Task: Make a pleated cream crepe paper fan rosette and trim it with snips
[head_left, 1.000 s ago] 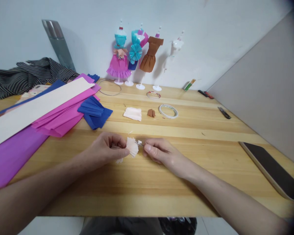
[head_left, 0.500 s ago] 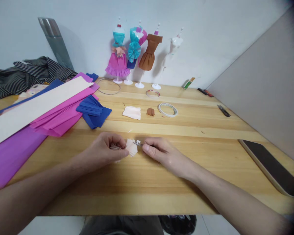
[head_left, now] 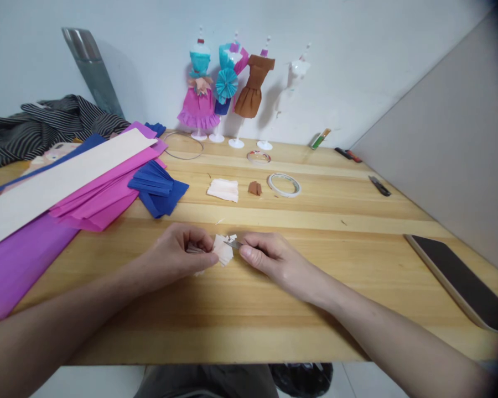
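Observation:
My left hand (head_left: 178, 253) is closed on a small pleated cream crepe-paper piece (head_left: 223, 249), pinning it to the wooden table (head_left: 274, 309). My right hand (head_left: 269, 256) is closed in a pinch on a small metal tool (head_left: 233, 243) whose tip touches the paper's right edge. Behind them lie a folded cream paper piece (head_left: 223, 189), a small brown paper scrap (head_left: 255, 188) and a roll of white tape (head_left: 284, 185).
Pink, purple, cream and blue crepe paper sheets (head_left: 87, 182) cover the left side. Several doll mannequins (head_left: 228, 88) in paper dresses stand at the wall. A dark tablet (head_left: 456, 279) lies at right, a cutter (head_left: 379, 186) behind it, striped cloth (head_left: 45, 124) far left.
Both hands and the cream paper have stayed nearly still; the paper fan looks a little more gathered under the left fingers. The view has shifted slightly.

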A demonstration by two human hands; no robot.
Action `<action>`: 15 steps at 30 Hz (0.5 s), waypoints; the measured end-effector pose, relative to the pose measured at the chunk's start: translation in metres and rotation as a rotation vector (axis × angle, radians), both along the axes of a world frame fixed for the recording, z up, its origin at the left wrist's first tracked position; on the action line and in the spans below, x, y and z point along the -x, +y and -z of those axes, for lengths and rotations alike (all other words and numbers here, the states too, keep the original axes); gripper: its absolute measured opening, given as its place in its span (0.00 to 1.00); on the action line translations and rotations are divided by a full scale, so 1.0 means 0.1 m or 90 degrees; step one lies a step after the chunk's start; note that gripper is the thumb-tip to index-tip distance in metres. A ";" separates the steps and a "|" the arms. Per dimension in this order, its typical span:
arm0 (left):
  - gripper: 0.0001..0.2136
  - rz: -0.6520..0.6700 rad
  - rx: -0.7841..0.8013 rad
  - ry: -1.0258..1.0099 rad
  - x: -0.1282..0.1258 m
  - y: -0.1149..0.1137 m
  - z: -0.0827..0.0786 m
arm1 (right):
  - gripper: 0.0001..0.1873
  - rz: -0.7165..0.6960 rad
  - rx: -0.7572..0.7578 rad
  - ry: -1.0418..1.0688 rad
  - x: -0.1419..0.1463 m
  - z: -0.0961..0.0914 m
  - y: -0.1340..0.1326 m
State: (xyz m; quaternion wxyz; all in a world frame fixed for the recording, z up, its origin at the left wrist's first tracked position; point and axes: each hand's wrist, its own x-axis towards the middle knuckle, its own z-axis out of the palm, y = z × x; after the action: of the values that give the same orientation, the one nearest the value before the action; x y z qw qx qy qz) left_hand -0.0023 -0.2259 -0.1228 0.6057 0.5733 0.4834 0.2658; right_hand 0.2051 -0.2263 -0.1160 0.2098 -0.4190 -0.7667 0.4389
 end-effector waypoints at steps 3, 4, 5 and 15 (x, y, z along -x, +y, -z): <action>0.07 0.005 0.006 -0.006 0.00 0.00 0.00 | 0.25 0.003 0.008 0.008 0.00 0.01 0.00; 0.06 0.004 0.007 -0.006 0.00 0.01 0.00 | 0.26 0.003 0.010 0.009 0.00 0.01 0.00; 0.06 0.004 0.010 -0.008 0.00 0.01 -0.01 | 0.26 0.004 0.013 0.011 0.00 0.02 0.00; 0.06 0.012 0.009 -0.034 0.01 0.01 -0.02 | 0.27 0.005 0.054 0.043 -0.01 0.02 0.01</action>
State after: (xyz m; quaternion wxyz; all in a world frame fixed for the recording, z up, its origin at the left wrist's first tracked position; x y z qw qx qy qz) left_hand -0.0034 -0.2253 -0.1213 0.6250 0.5660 0.4638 0.2718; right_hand 0.2057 -0.2252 -0.1184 0.2195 -0.4154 -0.7380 0.4843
